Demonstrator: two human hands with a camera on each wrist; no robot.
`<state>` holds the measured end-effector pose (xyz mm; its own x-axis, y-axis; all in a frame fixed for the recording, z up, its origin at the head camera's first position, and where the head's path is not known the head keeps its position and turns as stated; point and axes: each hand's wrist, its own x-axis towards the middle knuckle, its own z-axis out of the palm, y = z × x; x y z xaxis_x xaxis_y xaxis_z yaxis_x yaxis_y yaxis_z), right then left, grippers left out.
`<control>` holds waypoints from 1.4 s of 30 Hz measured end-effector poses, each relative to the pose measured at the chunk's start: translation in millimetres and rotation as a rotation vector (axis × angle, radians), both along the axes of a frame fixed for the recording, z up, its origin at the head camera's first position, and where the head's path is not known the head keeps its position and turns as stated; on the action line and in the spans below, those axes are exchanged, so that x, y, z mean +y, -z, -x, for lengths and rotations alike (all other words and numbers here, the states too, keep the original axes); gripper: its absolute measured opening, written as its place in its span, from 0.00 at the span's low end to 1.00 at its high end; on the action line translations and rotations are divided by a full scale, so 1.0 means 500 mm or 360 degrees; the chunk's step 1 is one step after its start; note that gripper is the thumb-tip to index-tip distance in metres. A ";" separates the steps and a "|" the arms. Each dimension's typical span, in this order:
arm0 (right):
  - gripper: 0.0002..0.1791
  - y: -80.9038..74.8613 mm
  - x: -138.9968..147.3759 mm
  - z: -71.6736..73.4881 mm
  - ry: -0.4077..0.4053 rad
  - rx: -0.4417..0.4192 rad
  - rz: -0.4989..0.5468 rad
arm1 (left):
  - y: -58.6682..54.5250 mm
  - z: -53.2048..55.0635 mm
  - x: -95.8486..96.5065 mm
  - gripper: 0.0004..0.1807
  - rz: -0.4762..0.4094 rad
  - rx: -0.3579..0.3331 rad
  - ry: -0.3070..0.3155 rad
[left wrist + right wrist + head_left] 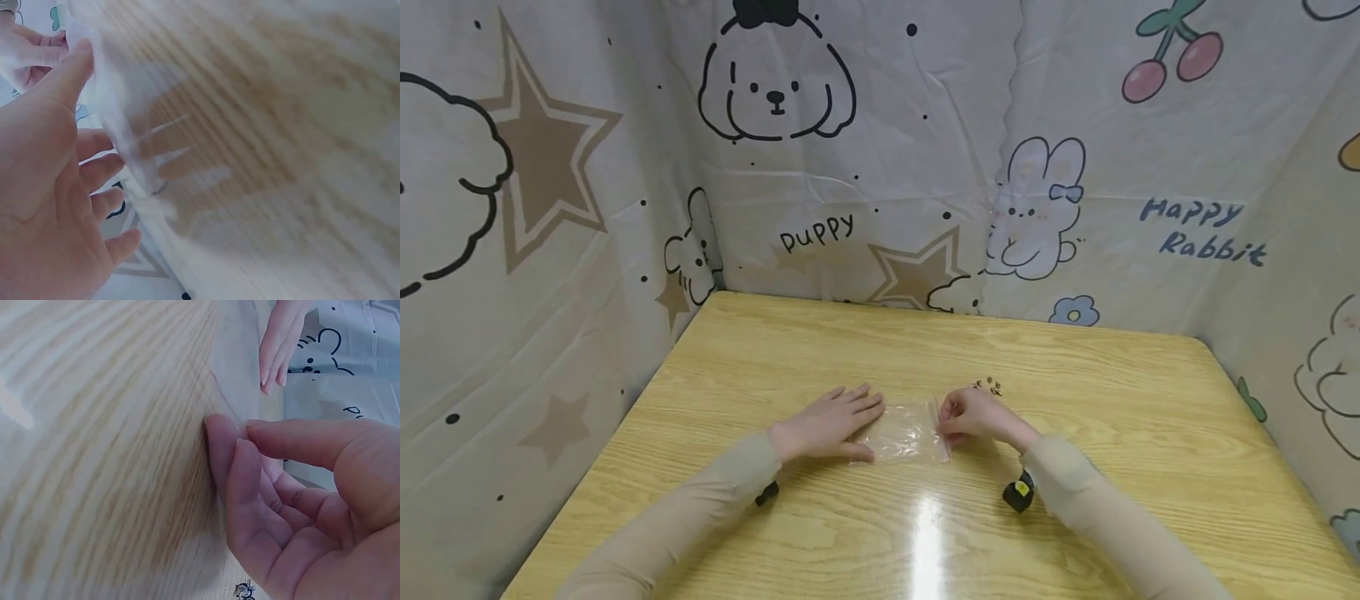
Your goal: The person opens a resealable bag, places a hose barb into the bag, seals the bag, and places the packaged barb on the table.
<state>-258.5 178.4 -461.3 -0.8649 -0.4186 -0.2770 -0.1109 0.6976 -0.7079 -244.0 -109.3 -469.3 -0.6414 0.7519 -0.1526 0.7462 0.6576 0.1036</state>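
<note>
A clear plastic zip bag (906, 435) lies flat on the wooden table between the two hands. My left hand (833, 425) rests on its left end, fingers straight and spread, palm down. At the opposite end, my right hand (979, 417) pinches the zip edge between thumb and curled fingers. The right wrist view shows those fingertips (240, 447) close together at the bag's edge. In the left wrist view the left hand (56, 181) touches the film with its thumb and fingers. Nothing can be made out inside the bag.
Several small dark pieces (988, 386) lie on the table (760, 350) just beyond the right hand. A black wrist device (1018, 493) hangs below the right sleeve, another (767, 494) below the left. A printed cloth (880, 158) encloses the table's back and sides.
</note>
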 end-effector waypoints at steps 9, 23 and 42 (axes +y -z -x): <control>0.07 -0.001 -0.002 -0.007 0.0040 -0.0001 0.0048 | -0.019 0.001 0.010 0.46 -0.0033 0.0029 0.0001; 0.06 -0.001 -0.008 -0.011 0.0112 -0.0001 0.0072 | -0.013 -0.006 0.089 0.20 -0.0600 -0.0126 -0.0008; 0.06 -0.028 -0.031 -0.026 0.0176 0.0057 0.0203 | -0.025 0.025 0.134 0.10 -0.0947 -0.0861 -0.0520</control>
<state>-245.5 162.9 -447.4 -0.9159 -0.3504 -0.1960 -0.0652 0.6115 -0.7886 -256.4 -42.3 -456.7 -0.7921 0.5944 -0.1389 0.2784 0.5543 0.7844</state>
